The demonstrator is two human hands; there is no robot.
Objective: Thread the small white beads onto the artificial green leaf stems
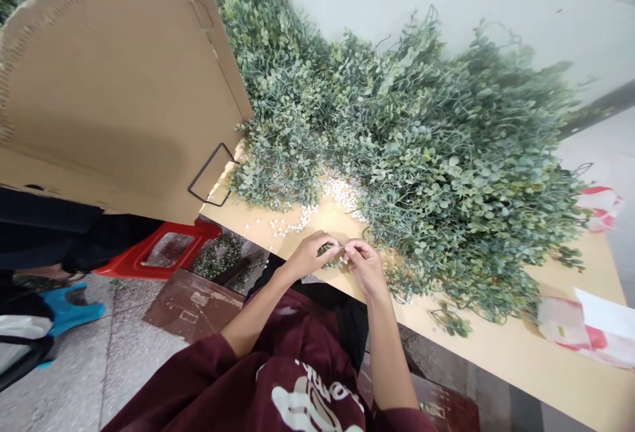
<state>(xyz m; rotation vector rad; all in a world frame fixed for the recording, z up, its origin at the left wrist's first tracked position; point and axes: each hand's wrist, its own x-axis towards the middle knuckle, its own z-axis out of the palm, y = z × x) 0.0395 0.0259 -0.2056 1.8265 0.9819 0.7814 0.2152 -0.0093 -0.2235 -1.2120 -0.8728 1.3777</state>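
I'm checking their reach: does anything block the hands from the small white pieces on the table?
Nothing visible does. The left hand and right hand, holding a small green sprig, sit just below the small white pieces, with only tan tabletop between.

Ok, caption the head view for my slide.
Left hand and right hand hold a small green sprig beside heaped leafy stems and scattered white pieces on a tan table.

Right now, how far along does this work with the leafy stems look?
Done: small white pieces lie heaped on the table. In hand: the left hand and right hand pinch a small green sprig. Left: the big pile of artificial leafy stems covers much of the table; its exact amount cannot be told.
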